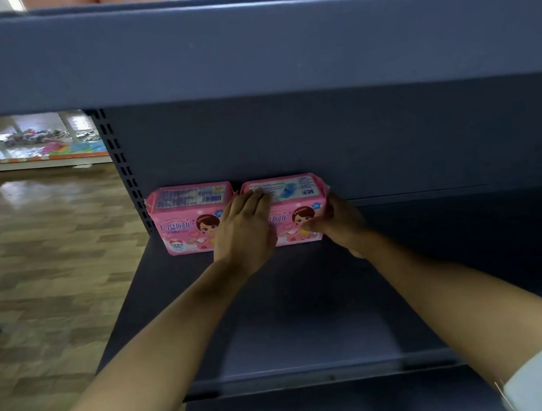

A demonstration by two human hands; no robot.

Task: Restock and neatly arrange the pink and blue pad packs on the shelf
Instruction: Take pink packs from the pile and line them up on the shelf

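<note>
Two pink pad packs stand upright side by side at the back left of a dark grey shelf. The left pack stands free beside the shelf's slotted upright. My left hand lies over the front and top left corner of the right pack, fingers fairly straight. My right hand grips that pack's right end, thumb across the lower front. No blue pack is in view.
The shelf board above overhangs the packs. Bare shelf stretches to the right and toward me. Wooden floor lies to the left, with a white rack and colourful goods in the distance.
</note>
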